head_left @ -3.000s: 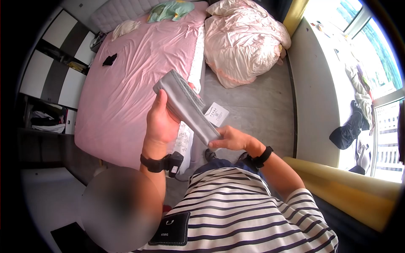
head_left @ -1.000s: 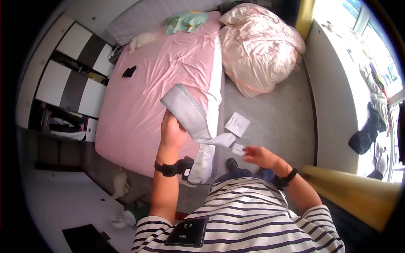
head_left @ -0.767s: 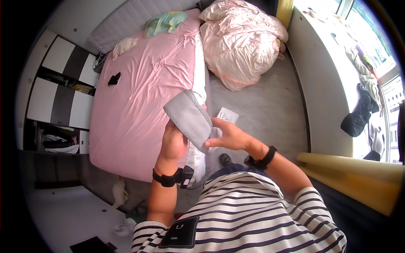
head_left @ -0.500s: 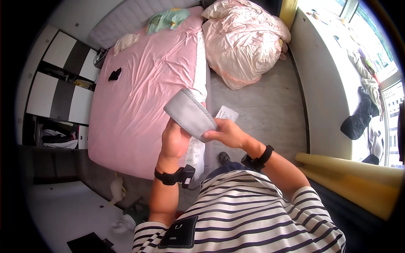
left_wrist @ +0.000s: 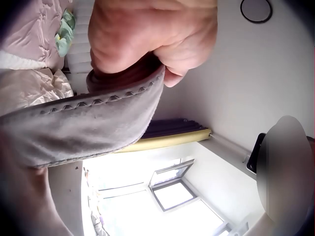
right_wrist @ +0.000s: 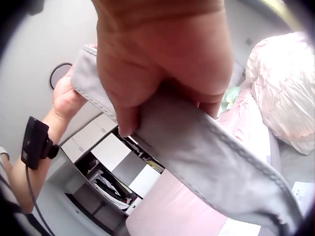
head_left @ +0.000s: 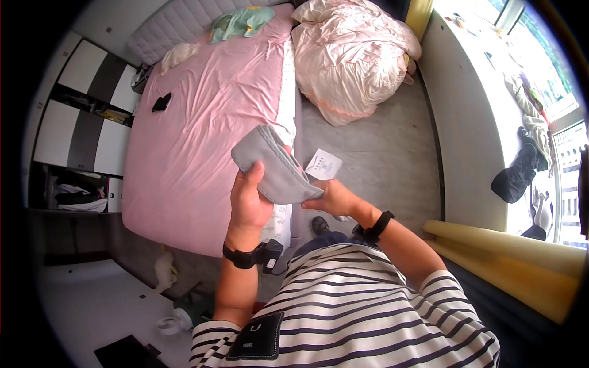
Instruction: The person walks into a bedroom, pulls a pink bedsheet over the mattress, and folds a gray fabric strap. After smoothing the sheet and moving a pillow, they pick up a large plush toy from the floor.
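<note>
A grey fabric band (head_left: 273, 165) with stitched edges is held up between both hands, over the side of the bed. My left hand (head_left: 250, 199) grips its upper left part, thumb on the near face and fingers behind. At the lower right end my right hand (head_left: 336, 199) pinches the band. The left wrist view shows the grey band (left_wrist: 93, 128) bent in a curve beneath the left hand (left_wrist: 152, 34). In the right wrist view the band (right_wrist: 197, 142) runs between the right hand's thumb and fingers, and a loose length hangs past them.
A bed with a pink sheet (head_left: 196, 129) lies ahead, a small black item (head_left: 161, 102) on it. A bundled quilt (head_left: 356, 58) sits right of the bed. On the floor lies a printed white card (head_left: 324, 164). A cabinet (head_left: 80, 141) stands left, a windowsill (head_left: 485, 116) right.
The right hand let go of a hanging end, then took hold of the band again. The left thumb now lies across the band's near face, and the band is more curved.
</note>
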`<action>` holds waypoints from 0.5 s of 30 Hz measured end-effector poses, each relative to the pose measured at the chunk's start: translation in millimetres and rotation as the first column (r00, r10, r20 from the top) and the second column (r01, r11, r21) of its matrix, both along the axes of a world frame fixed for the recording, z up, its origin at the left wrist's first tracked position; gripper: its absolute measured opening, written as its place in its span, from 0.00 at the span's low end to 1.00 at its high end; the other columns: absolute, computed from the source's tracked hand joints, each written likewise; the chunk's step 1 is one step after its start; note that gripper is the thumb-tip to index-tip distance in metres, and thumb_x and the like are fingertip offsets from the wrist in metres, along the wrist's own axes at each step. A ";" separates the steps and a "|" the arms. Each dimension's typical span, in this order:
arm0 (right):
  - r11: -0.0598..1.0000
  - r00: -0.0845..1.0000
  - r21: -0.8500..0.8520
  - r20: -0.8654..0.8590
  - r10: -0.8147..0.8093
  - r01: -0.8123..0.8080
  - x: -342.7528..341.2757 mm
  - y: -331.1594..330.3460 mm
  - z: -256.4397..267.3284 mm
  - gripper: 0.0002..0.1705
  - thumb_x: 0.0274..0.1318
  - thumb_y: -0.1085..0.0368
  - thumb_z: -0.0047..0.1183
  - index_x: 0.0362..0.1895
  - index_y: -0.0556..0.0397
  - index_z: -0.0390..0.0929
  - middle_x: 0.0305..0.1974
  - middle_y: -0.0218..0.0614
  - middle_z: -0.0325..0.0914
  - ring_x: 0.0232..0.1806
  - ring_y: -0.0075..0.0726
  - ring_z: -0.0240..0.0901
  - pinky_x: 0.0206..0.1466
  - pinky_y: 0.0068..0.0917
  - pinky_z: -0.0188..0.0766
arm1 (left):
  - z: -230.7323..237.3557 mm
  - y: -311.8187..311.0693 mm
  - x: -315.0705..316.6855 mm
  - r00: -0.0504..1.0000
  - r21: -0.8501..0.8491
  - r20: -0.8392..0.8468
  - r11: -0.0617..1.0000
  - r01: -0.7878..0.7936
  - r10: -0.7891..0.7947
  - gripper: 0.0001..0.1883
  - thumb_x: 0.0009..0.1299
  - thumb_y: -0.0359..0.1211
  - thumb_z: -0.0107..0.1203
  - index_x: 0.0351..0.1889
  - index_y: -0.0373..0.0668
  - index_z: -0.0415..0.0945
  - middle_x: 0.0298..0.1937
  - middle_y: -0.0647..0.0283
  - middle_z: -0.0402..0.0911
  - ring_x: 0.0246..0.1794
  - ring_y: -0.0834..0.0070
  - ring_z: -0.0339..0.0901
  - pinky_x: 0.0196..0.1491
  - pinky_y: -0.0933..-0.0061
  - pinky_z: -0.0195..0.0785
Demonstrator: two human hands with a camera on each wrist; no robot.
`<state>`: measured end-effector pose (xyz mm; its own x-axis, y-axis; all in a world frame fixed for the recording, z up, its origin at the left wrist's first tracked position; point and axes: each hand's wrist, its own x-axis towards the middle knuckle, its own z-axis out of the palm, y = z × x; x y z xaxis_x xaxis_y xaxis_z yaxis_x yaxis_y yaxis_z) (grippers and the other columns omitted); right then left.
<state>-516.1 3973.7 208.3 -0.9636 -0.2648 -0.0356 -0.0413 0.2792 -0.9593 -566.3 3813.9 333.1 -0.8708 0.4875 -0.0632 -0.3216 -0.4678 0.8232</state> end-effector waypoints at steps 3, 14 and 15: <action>0.974 0.993 0.204 -0.096 -0.074 0.093 2.5 7.6 -25.5 0.12 0.42 0.60 0.59 0.34 0.50 0.78 0.33 0.36 0.76 0.37 0.43 0.72 0.40 0.32 0.69 | -2.6 -4.9 7.9 0.988 0.081 0.099 0.990 0.112 -0.120 0.29 0.64 0.41 0.51 0.59 0.38 0.57 0.53 0.49 0.69 0.47 0.58 0.72 0.51 0.53 0.66; 0.714 0.830 -0.504 0.522 -0.196 0.486 -21.6 27.3 -117.2 0.22 0.52 0.53 0.49 0.46 0.57 0.70 0.39 0.42 0.75 0.40 0.30 0.72 0.40 0.26 0.68 | -14.5 -17.4 46.3 0.767 0.161 0.240 0.804 0.573 -0.595 0.31 0.62 0.38 0.53 0.60 0.34 0.55 0.51 0.43 0.70 0.44 0.46 0.74 0.46 0.47 0.68; 0.667 0.896 -0.634 0.427 -0.118 0.390 -23.5 30.2 -112.5 0.21 0.54 0.54 0.47 0.45 0.56 0.71 0.41 0.43 0.75 0.40 0.30 0.72 0.40 0.25 0.68 | -14.5 -16.0 49.1 0.741 0.111 0.270 0.785 0.610 -0.614 0.31 0.62 0.38 0.53 0.60 0.33 0.55 0.51 0.43 0.70 0.44 0.46 0.74 0.46 0.47 0.68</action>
